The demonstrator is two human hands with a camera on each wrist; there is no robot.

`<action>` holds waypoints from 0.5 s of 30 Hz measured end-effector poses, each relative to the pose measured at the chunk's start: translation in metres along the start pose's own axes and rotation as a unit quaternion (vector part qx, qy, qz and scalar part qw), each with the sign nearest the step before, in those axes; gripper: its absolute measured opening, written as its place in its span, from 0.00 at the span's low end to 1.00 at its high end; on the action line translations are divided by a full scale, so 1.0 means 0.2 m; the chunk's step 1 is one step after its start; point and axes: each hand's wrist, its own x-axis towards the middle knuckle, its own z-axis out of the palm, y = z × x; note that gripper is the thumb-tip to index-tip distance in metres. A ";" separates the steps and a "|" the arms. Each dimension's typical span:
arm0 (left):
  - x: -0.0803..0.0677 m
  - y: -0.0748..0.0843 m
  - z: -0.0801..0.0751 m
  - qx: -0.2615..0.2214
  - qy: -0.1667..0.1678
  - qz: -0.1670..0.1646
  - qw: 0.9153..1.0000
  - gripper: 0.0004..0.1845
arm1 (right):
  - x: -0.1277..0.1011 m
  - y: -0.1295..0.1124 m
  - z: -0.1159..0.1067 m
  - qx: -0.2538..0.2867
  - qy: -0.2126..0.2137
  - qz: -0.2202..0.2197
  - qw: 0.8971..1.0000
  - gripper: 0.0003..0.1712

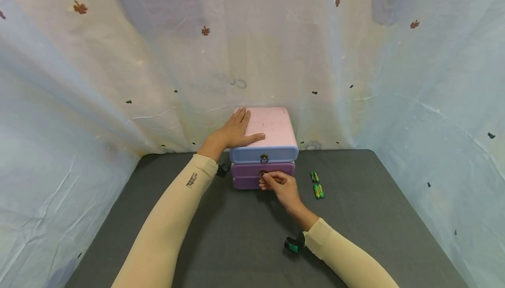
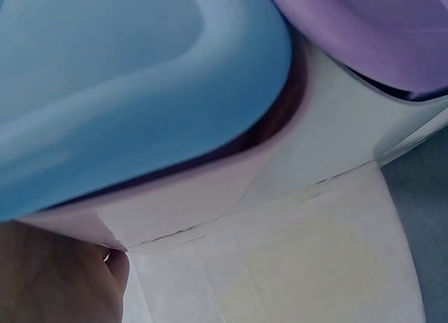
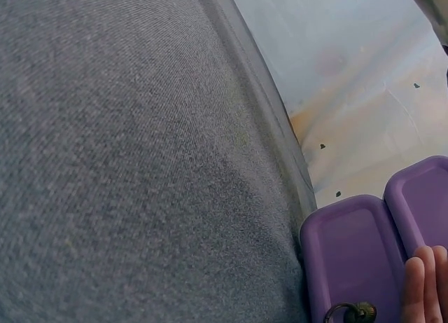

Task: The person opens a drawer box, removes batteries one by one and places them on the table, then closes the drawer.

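A small drawer chest with a pink top [image 1: 272,123] stands at the back of the mat. It has a blue top drawer [image 1: 246,154] [image 2: 126,92] and two purple drawers below it [image 1: 244,169] [image 3: 350,246]. All the drawers look closed. My left hand [image 1: 238,126] lies flat on the pink top with straight fingers, and its edge [image 2: 56,274] shows in the left wrist view. My right hand [image 1: 265,177] has curled fingers [image 3: 423,284] that pinch the ring pull [image 1: 262,174] of the middle purple drawer. The lowest drawer's ring pull [image 3: 350,311] hangs free.
Several green batteries [image 1: 317,187] lie on the dark grey mat [image 1: 236,235] just right of the chest. Pale draped cloth [image 1: 118,82] walls in the back and both sides.
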 end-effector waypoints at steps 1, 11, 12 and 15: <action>0.00 0.00 0.00 -0.001 0.000 0.000 1.000 0.62 | 0.00 0.00 0.00 0.000 0.000 -0.001 1.000 0.14; 0.00 0.00 -0.01 -0.009 -0.005 0.004 1.000 0.61 | 0.00 0.00 0.00 -0.001 0.003 -0.009 1.000 0.14; 0.00 0.00 -0.01 -0.008 -0.006 0.004 1.000 0.61 | 0.01 0.00 0.00 -0.002 0.004 -0.009 1.000 0.14; 0.00 0.00 -0.02 -0.007 -0.007 0.004 1.000 0.61 | 0.01 0.00 0.00 -0.003 0.005 -0.013 1.000 0.14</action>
